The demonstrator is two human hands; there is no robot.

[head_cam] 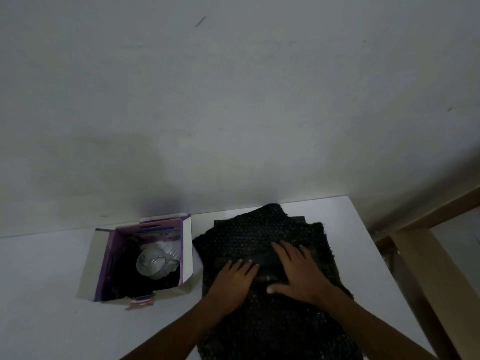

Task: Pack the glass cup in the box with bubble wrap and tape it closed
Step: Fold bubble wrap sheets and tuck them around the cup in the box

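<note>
A purple-lined cardboard box (105,266) stands open on the white table at the left. A clear glass cup (153,263) with a handle lies inside it on dark padding, next to a white ribbed piece. To the right lies a black sheet of bubble wrap (249,232), spread flat on the table. My left hand (235,278) and my right hand (298,271) both rest flat on the sheet with fingers spread, side by side near its middle. A small dark object sits between the hands; I cannot tell what it is.
The white table (52,281) meets a grey wall at the back. Its right edge runs diagonally past the bubble wrap. A wooden frame (420,253) stands beyond that edge at the right.
</note>
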